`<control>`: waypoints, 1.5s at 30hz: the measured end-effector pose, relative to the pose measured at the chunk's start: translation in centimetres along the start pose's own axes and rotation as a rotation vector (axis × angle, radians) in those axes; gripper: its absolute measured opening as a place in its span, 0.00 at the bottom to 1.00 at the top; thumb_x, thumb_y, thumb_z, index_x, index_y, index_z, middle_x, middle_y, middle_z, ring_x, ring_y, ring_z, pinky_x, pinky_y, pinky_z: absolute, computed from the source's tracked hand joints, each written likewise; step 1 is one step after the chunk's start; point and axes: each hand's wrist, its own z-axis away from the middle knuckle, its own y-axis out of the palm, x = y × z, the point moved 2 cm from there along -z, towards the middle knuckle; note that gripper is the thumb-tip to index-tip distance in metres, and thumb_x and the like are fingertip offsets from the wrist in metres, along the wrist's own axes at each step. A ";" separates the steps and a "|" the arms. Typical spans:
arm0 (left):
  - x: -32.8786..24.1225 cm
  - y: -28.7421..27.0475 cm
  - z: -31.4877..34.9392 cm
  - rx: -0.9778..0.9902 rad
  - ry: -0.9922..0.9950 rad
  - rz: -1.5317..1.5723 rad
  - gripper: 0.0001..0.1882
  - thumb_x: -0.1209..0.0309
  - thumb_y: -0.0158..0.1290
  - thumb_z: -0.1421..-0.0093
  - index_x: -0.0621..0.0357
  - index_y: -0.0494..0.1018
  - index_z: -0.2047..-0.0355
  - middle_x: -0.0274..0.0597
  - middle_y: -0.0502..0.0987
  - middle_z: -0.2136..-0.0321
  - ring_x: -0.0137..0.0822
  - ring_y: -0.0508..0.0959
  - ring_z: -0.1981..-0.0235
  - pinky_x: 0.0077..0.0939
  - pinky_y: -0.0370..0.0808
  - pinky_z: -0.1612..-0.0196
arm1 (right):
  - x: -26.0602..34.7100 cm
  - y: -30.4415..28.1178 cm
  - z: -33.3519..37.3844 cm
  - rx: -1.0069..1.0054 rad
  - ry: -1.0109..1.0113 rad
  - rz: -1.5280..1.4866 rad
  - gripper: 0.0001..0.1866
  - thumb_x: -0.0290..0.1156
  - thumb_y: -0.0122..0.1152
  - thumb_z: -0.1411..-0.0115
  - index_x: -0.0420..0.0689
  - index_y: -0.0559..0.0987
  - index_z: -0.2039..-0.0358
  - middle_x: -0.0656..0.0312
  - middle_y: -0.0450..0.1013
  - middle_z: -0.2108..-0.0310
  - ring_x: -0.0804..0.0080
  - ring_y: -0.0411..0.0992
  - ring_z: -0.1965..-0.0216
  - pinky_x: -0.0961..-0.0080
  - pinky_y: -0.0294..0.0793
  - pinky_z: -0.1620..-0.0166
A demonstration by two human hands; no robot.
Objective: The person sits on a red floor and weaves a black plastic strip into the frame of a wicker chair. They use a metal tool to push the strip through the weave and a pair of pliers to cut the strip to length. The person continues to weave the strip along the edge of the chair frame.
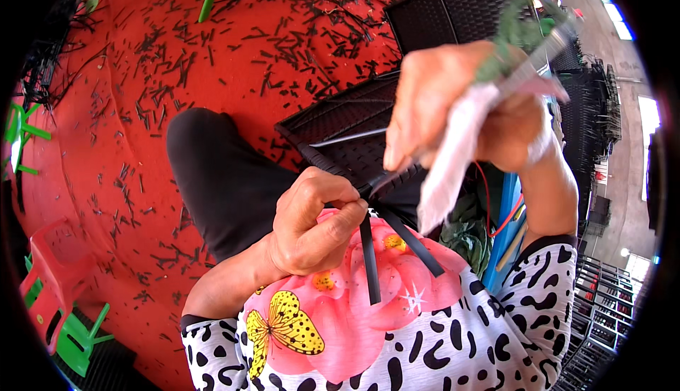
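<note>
My left hand (pixel 319 221) is closed in a pinch on a black flat plastic strip (pixel 370 263) at the near corner of a dark woven wicker panel (pixel 340 118). A second black strip (pixel 418 246) hangs beside it over my shirt. Above and to the right, my right hand (pixel 467 108) grips a metal tool (pixel 542 54), smeared by motion, with pale pink cloth (pixel 457 150) about it. The tool's exact kind cannot be made out. A thin metal rod (pixel 348 137) shows between the right fingers and the panel; whether it belongs to the tool is unclear.
Black strip offcuts (pixel 283 44) litter the red floor (pixel 142 200). Another woven panel (pixel 460 12) stands at the far right. A red plastic chair (pixel 60 270) and green stools (pixel 81 338) stand at left. Dark stacked frames (pixel 602 299) line the right side.
</note>
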 end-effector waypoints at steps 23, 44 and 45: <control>-0.3 -0.2 -0.8 -0.074 0.303 -0.195 0.16 0.88 0.53 0.69 0.66 0.72 0.75 0.44 0.68 0.74 0.37 0.70 0.78 0.25 0.67 0.78 | 3.5 1.9 2.4 0.233 -0.279 0.203 0.04 0.18 0.60 0.52 0.32 0.72 0.78 0.45 0.71 0.74 0.53 0.75 0.74 0.64 0.80 0.72; -0.5 -0.2 -0.5 -0.053 0.256 -0.197 0.16 0.93 0.50 0.62 0.66 0.72 0.71 0.46 0.68 0.74 0.36 0.71 0.76 0.25 0.68 0.78 | 4.2 2.7 3.5 0.193 -0.348 0.365 0.05 0.19 0.60 0.56 0.35 0.72 0.78 0.49 0.71 0.74 0.56 0.76 0.76 0.71 0.79 0.76; -0.5 -0.2 -0.5 -0.056 0.256 -0.198 0.16 0.93 0.50 0.62 0.66 0.72 0.71 0.46 0.68 0.74 0.36 0.71 0.77 0.25 0.68 0.78 | 4.2 3.1 3.8 0.179 -0.382 0.407 0.05 0.19 0.60 0.56 0.36 0.72 0.78 0.51 0.71 0.74 0.57 0.76 0.77 0.72 0.79 0.77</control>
